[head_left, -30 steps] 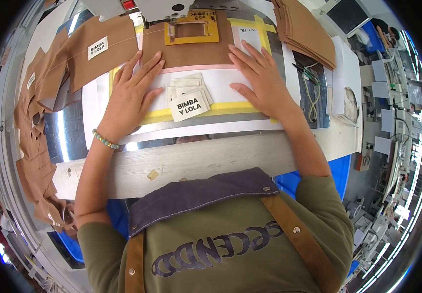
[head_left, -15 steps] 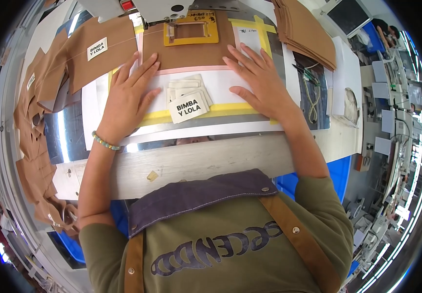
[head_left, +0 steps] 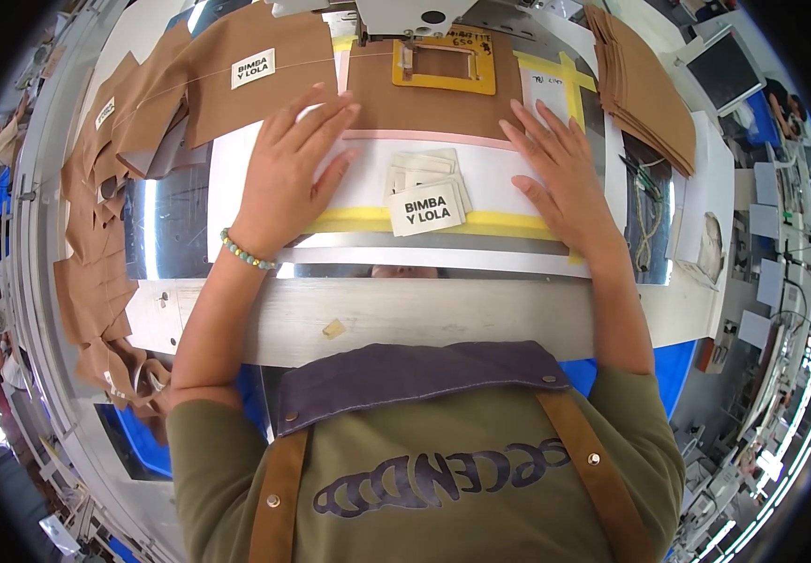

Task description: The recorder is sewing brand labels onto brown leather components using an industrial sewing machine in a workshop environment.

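Observation:
My left hand [head_left: 295,178] is at the lower left corner of a brown panel [head_left: 377,108], palm down, fingers stretched out and slightly apart. At the panel's right edge, my right hand [head_left: 563,178] also has its fingers spread and holds nothing. Whether the fingertips touch the panel or hover just over it, I cannot tell. A yellow rectangular frame [head_left: 443,87] with an open window lies on the panel, under the sewing machine head [head_left: 405,17]. Between my hands, a loose pile of white printed labels [head_left: 426,208] rests on the white sheet [head_left: 358,192].
At the left, brown pieces [head_left: 227,98] with white labels, joined by thread, trail over the table edge. Stacked brown panels [head_left: 644,94] sit at the far right. Nearby are small snips [head_left: 644,167] and a cord. Yellow tape [head_left: 349,221] edges the sheet.
The whole view has shifted, so the scene sits farther right in it. Against the panel, both hands have drawn slightly apart, fingertips moving off it toward its sides. The frame and labels look unmoved.

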Available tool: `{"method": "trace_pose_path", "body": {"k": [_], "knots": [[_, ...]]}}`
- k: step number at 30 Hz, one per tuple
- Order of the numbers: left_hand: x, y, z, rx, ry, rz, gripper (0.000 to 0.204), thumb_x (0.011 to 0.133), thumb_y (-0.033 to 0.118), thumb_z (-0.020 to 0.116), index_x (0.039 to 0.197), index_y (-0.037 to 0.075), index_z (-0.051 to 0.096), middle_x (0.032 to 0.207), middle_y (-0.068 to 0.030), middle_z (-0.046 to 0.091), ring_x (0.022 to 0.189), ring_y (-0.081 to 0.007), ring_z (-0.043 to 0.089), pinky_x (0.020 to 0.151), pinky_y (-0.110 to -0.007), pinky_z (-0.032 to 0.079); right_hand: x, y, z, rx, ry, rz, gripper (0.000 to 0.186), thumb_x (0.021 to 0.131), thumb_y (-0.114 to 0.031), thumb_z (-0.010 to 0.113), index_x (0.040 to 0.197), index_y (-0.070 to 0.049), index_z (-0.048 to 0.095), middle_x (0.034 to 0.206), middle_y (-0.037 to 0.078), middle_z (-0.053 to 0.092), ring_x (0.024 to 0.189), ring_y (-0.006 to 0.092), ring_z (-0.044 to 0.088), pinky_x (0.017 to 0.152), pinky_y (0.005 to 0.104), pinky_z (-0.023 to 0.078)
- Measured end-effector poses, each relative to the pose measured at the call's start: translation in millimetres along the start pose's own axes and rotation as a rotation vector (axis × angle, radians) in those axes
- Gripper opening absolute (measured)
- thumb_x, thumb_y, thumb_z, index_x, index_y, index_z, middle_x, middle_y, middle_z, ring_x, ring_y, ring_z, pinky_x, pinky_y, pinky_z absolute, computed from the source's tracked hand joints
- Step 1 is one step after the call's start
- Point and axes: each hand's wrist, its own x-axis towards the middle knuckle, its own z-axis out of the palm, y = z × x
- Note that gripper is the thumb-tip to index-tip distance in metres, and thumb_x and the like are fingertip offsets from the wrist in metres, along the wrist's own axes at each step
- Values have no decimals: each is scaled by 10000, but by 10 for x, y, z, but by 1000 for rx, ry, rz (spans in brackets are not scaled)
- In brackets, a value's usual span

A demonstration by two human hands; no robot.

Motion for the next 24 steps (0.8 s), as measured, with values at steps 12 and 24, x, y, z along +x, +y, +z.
{"method": "trace_pose_path", "body": {"k": [12, 24], "knots": [[9, 49, 32, 18, -122, 22, 425, 989, 232, 785, 1366, 40, 743, 1507, -79, 702, 1440, -365, 589, 1202, -481, 468, -23, 21, 19, -37, -12, 3, 572, 1116, -471, 579, 1609, -182, 575, 1762, 61, 427, 1634, 361, 343, 1328, 655, 213], [-37, 6, 84, 19, -182, -21, 423, 1001, 115, 744, 1413, 28, 705, 1549, -97, 668, 1479, -376, 565, 1220, -490, 458, -462, 595, -1056, 11, 554, 492, 364, 1050, -292, 757, 1367, -115, 769, 1335, 95, 787, 1161, 280, 760, 991, 372, 588]]}}
